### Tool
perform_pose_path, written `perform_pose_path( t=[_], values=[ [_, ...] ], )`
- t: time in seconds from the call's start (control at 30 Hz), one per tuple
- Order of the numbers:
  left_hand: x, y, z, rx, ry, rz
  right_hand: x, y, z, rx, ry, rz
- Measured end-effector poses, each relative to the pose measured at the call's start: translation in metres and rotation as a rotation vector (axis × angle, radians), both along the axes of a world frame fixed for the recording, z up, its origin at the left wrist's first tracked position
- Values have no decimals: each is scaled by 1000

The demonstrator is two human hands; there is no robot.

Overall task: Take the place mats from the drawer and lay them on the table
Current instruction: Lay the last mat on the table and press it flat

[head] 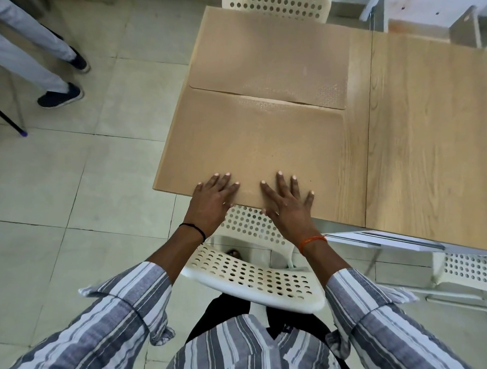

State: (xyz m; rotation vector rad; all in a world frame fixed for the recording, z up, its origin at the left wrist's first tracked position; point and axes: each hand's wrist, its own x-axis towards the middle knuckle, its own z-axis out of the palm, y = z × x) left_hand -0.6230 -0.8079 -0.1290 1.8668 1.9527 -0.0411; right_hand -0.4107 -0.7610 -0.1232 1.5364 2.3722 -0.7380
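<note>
2 tan, rectangular, finely textured place mats already lie flat on the light wood-grain surface (423, 136), one behind the other along its left side. The far place mat (270, 57) sits toward the far edge; the near place mat (252, 145) fills the stretch up to the near edge, and its far edge slips slightly under or against the far one, where a small ripple shows along the seam.

The left hand (212, 197) and the right hand (287, 203) both rest on the near mat close to the near edge, fingers straight and spread, palms down, gripping nothing. They look to be pressing or smoothing the mat into place, with the heels of the hands hanging just past the edge.

Judging from this, the laying of these 2 mats is nearly done; what remains is likely flattening the seam and squaring the near mat. No drawer is in view, so I cannot tell whether more mats are left to fetch. The right half of the surface, past a joint line, carries no mat.

A white perforated plastic chair (260, 280) stands directly between the person and the surface, so the person reaches over its backrest; it is the main obstruction. Another white perforated chair (275, 3) is tucked in at the far side, and a third (470, 269) shows at lower right. At upper left, another person's legs in pale trousers and dark shoes (60, 95) stand on the tiled floor (69, 176), well apart from the work.
</note>
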Motion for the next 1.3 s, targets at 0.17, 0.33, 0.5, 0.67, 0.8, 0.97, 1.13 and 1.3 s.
perform_pose_path(
  t=[0.17, 0.33, 0.5, 0.67, 0.8, 0.97, 1.13, 1.3],
  values=[
    [-2, 18, 19, 102, -171, 118, -5, 17, 15, 50, 100, -120],
    [-6, 84, 26, 319, -237, 156, -33, 64, 19, 259, 211, -154],
    [-14, 158, 5, 399, -184, 110, -69, 110, 5, 330, 280, -120],
    [-28, 186, -34, 294, -8, 21, -82, 148, -21, 295, 297, -153],
    [-32, 185, -46, 299, 56, 28, -94, 167, -37, 318, 321, -130],
    [-33, 188, -49, 311, 68, 34, -103, 169, -55, 367, 237, -128],
    [-34, 187, -47, 313, 60, 44, -98, 169, -58, 369, 203, -134],
    [-33, 187, -46, 303, 69, 51, -52, 169, -59, 401, 135, -295]
  ],
)
